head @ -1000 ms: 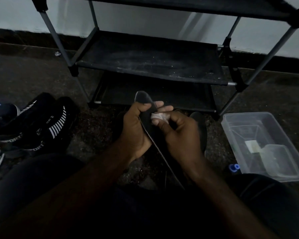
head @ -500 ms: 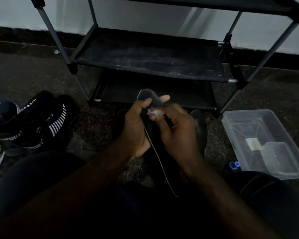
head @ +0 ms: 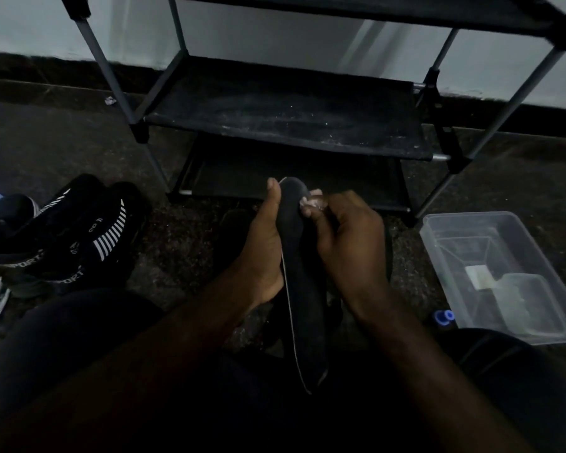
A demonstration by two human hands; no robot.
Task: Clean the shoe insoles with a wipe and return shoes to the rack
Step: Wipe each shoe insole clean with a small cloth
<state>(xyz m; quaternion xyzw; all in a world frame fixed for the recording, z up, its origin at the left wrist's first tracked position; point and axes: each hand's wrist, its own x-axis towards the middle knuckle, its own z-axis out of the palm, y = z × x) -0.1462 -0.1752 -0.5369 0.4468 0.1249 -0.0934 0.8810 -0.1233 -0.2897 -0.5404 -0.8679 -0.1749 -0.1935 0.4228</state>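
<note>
One insole, dark, is held over the lap, toe end up toward the rack and heel end toward the person. Left hand: wrapped round the insole's left edge, thumb lying up beside the toe tip. Right hand: fingers curled, pinching a small pale wipe against the insole's right edge just below the toe. Several dark striped shoes lie in a cluster on the floor to the left, well apart from the rack. Dark shapes lie on the floor behind the hands, possibly another shoe, too dim to tell. A clear plastic box sits on the floor to the right, with a blue cap beside its near corner. Progress, as judged: the task is in the wiping stage, on this insole's toe end. How many insoles are already clean cannot be told. The shelves in view carry no shoes, so refitting the insole and returning every shoe to the rack appear to remain. Change against the earlier frames: the wipe has travelled from lower on the forefoot up to the toe tip, the left thumb has shifted from across the insole to alongside it, and the insole's face has turned more toward the camera.
</note>
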